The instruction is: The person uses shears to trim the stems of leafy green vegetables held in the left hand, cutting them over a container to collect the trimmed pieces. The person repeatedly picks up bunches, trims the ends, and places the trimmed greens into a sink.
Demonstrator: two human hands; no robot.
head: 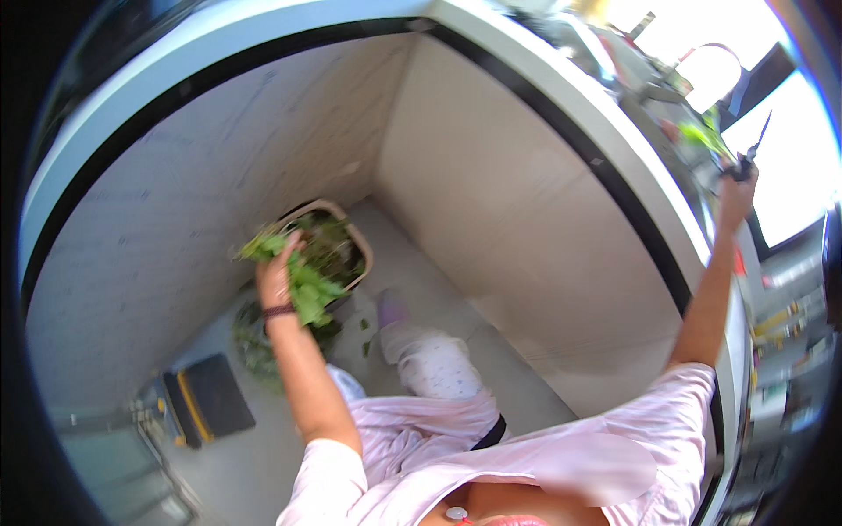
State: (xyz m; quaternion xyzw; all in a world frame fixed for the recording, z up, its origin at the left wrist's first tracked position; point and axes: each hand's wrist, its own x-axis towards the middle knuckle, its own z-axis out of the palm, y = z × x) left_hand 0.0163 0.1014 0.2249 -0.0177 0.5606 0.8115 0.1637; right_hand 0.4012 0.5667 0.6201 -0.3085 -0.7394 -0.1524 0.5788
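Note:
My left hand, with a dark beaded bracelet at the wrist, grips a bunch of green leaves. It hangs over the near left side of a bin with a pale rim, which holds leafy scraps. Far to the upper right, my right hand reaches above the counter, closed on a dark-handled tool with a thin pointed blade, seemingly a knife or scissors; blur hides which. Light green stalks show just left of that hand; whether it holds them too is unclear.
A pale counter edge curves over cabinet panels around the floor corner. Beside the bin lies a clear bag with greenery. A dark flat object with a yellow stripe is at lower left. Leaf bits lie near my foot.

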